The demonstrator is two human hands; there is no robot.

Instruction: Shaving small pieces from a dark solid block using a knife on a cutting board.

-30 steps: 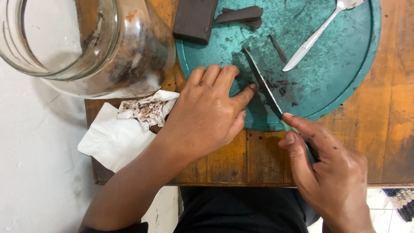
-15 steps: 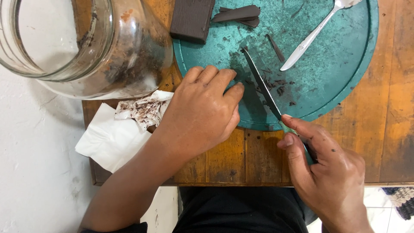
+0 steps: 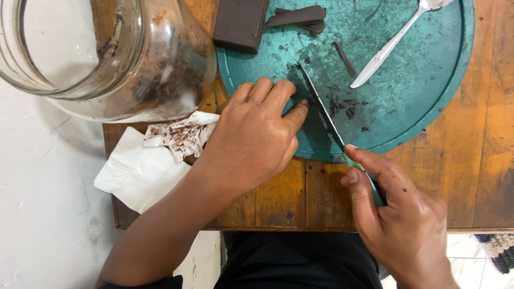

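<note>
Head view: both my hands work a knife (image 3: 321, 109) on the round teal board (image 3: 428, 96).

My right hand (image 3: 399, 219) is clamped on the knife's handle, blade angled across the board. My left hand (image 3: 254, 139) lies curled just left of the blade, fingertips touching dark chocolate crumbs (image 3: 342, 107). A chocolate block (image 3: 241, 22), spoon (image 3: 393, 45) and glass jar (image 3: 107, 53) sit farther up the counter (image 3: 482, 160).

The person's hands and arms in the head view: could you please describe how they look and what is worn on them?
Both are bare: the left hand and right hand wear no gloves, rings or watch. The left forearm is uncovered down to a dark sleeve edge at the bottom of the frame. Small dark specks mark the right hand's fingers. Nails are short and plain.
</note>
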